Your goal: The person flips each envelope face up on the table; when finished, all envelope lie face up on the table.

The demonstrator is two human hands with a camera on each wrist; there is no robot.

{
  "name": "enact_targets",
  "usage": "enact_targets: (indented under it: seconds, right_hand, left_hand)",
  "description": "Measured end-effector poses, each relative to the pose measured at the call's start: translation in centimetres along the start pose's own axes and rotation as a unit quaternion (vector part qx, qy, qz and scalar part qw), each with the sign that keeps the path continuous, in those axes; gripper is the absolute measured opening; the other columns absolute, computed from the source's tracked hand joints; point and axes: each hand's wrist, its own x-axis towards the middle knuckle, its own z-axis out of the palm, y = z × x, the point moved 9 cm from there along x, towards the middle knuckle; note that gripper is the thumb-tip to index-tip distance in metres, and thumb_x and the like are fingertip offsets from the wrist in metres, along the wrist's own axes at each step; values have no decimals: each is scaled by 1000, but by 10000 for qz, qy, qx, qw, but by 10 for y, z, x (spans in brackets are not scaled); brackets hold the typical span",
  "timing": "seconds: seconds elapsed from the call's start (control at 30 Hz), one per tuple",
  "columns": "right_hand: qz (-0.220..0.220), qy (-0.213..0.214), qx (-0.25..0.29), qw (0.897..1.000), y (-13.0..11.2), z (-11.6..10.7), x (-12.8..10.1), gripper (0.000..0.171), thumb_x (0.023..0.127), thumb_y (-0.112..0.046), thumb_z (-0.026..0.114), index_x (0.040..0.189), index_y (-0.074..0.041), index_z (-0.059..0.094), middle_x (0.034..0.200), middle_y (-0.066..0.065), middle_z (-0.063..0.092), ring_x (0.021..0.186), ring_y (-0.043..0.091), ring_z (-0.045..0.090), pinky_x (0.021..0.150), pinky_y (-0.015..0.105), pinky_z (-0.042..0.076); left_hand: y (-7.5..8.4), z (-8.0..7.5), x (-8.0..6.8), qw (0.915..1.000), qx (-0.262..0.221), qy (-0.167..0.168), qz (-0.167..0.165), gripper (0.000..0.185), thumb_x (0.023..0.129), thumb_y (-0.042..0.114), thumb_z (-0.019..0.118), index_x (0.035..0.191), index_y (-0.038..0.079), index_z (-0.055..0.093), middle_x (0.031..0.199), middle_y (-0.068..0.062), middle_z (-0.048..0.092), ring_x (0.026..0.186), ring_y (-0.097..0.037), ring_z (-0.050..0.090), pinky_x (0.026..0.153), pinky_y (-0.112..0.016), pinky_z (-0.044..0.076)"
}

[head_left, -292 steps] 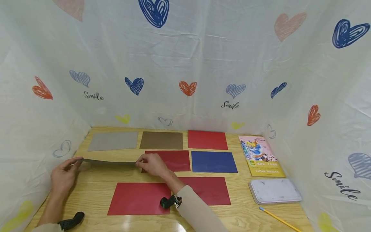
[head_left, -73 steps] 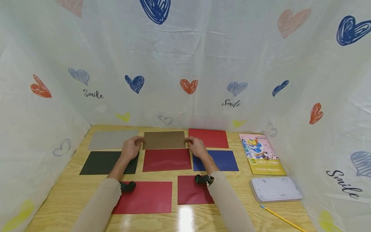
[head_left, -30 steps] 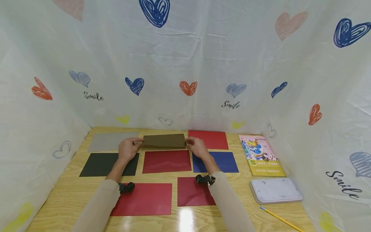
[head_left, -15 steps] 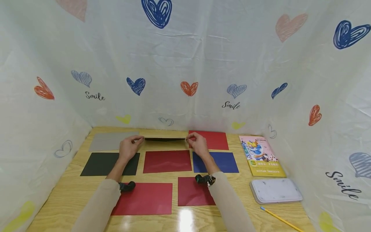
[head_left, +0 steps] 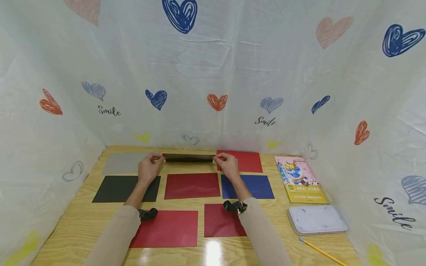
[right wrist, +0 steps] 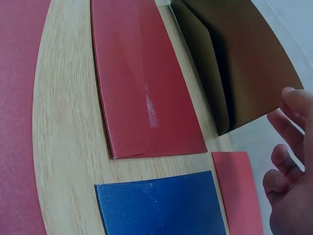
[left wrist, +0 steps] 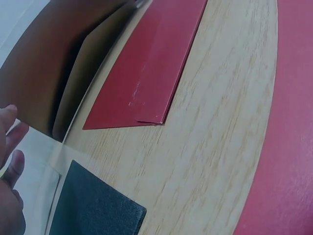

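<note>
The left hand (head_left: 148,170) is pinching the left end of the brown sheet (head_left: 188,157), thumb and fingers closed on its edge, and the right hand (head_left: 227,167) is pinching the right end the same way. The sheet is hanging between the two hands, lifted off the wooden table (head_left: 286,236) and tilted so that the head view is catching it nearly edge-on, as a thin dark strip. In the wrist views the brown sheet (right wrist: 230,63) is showing two leaves meeting at a crease, so it is folded or folding; the fold looks begun, but the leaves are standing apart and are not yet pressed flat.

Judging from the layout, most of the sheets are already lying flat in rows and only this one is in hand. Just left of the left hand, the grey sheet (head_left: 124,163) is lying flat; just right of the right hand, a red sheet (head_left: 244,161) is lying flat. Nearer the person than the hands, the black sheet (head_left: 123,188), a dark red sheet (head_left: 192,186) and the blue sheet (head_left: 253,186) are forming a row, with two more red sheets (head_left: 166,228) under the forearms.
</note>
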Motion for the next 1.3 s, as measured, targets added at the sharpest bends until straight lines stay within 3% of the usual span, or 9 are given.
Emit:
enact_targets:
  seconds: [0.17,0.37,0.57,0.63,0.7,0.83,0.97,1.1,1.3]
  right_hand:
    - [-10,23,-84,10000,-1,0,0,22,94,-34,72,104,-16,80,75,18,70,62,17,60,50,28,43]
    - [-217,40,-158,9996,-7,0,1,20,94,-22,72,110,-13,79,76,8,70,59,11,53,47,26,38]
    - [-167,-166,-321,9992,-4,7,2,22,97,-19,69,117,-13,75,76,6,65,54,17,53,47,26,38]
    - [-65,-363,-465,9982,-1,11,0,24,98,-19,67,121,-14,73,85,7,69,58,20,59,50,28,42]
    - [-62,-544,-771,9955,0,16,-1,27,98,-18,67,125,-15,71,106,7,71,72,22,65,59,31,47]
    - [-417,-715,-1659,9827,-3,24,-4,32,97,-11,67,128,-14,68,132,7,64,101,25,66,79,40,52]
    - [-535,-751,-2204,9710,-6,28,-4,33,96,-8,67,129,-15,67,133,5,62,106,23,63,85,40,53]
    - [-426,-717,-2388,9675,-3,30,-3,35,95,-9,70,128,-17,67,131,3,63,106,21,63,83,39,53]
    - [-238,-757,-2558,9635,4,33,-3,37,91,-14,75,127,-20,68,127,1,66,114,22,63,87,41,53]
  left_hand:
    - [1,1,-1,9999,-110,-57,-2,19,97,26,70,105,8,71,103,-15,73,79,-24,57,66,-33,43]
    - [2,3,0,9997,-49,-207,127,16,96,22,71,106,10,74,106,-11,72,67,-18,52,54,-28,39]
    - [3,8,1,9984,192,-466,257,24,96,23,71,116,9,73,82,-12,66,64,-18,53,55,-32,41]
    - [4,9,2,9974,346,-529,354,27,95,20,73,118,7,72,77,-11,64,64,-19,53,57,-33,42]
    - [6,11,2,9954,542,-622,480,31,93,16,74,121,6,71,75,-10,62,63,-19,53,59,-34,41]
    - [12,15,2,9902,951,-797,645,41,88,11,77,127,4,68,73,-9,59,61,-19,50,60,-35,39]
    - [11,19,3,9864,1220,-923,604,46,87,11,78,131,4,66,72,-6,55,61,-19,48,58,-34,36]
    - [10,22,3,9830,1420,-969,648,45,85,10,79,128,4,68,75,-8,59,60,-19,50,56,-34,38]
    - [8,30,3,9750,1751,-1197,669,41,86,13,79,125,4,70,93,-14,70,62,-17,55,58,-36,44]
